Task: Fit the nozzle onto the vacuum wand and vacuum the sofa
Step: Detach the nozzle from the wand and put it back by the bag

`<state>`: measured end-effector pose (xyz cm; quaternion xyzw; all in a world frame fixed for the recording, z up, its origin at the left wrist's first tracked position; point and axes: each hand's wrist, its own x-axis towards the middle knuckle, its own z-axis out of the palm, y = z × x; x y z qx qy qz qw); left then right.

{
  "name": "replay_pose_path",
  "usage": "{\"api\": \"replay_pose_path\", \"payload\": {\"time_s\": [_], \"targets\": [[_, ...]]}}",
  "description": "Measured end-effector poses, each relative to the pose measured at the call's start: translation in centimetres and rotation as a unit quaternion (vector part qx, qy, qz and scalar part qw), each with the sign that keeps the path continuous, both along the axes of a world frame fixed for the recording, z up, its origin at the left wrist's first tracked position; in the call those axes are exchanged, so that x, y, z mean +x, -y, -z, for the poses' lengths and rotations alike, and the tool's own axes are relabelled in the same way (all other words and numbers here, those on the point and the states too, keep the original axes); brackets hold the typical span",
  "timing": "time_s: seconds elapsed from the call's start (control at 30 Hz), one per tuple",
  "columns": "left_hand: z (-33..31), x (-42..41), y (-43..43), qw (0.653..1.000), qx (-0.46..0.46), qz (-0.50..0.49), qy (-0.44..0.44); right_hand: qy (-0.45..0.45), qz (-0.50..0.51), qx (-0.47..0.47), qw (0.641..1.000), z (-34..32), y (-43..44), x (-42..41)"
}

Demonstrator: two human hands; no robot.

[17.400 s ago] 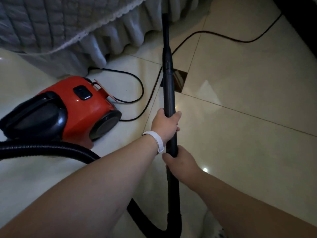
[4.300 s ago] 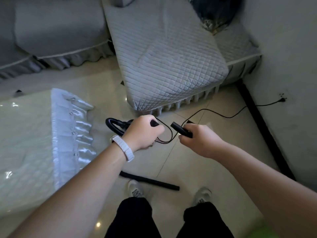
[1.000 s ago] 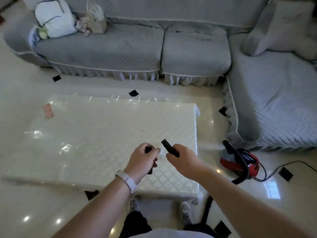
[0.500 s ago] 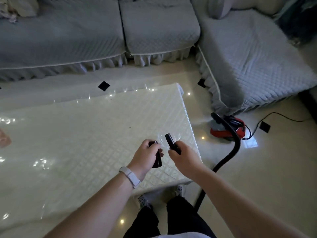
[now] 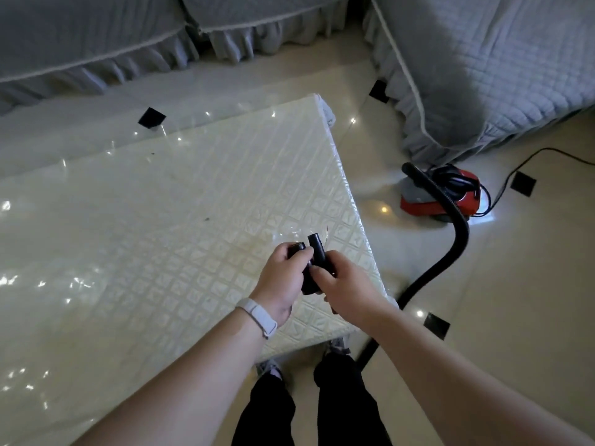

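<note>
We are gripping a black nozzle [image 5: 317, 254] in our right hand [image 5: 346, 289] and another black piece [image 5: 297, 249] in our left hand [image 5: 283, 281], touching, above the table [image 5: 128, 220].

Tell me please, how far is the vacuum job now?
Done: the red vacuum cleaner stands by the grey sofa, hose attached. In hand: the left hand and right hand bring two short black parts together above the table; whether they have joined is unclear. Left: vacuuming the sofa.
</note>
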<state>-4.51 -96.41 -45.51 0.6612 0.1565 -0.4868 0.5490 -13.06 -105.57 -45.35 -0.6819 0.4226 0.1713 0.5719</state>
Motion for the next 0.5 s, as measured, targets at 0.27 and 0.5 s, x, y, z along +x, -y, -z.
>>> {"api": "replay_pose_path", "payload": {"time_s": [0.27,0.5], "targets": [[7.1,-1.8,3.8,0.999,0.005,0.021,-0.029,-0.004,-0.013,0.026,1.000,7.4,3.5,-1.6],[12.5,-1.8,5.3,0.996,0.041,0.079,0.012,-0.016,-0.017,0.015,1.000,12.3,6.0,-2.5]]}}
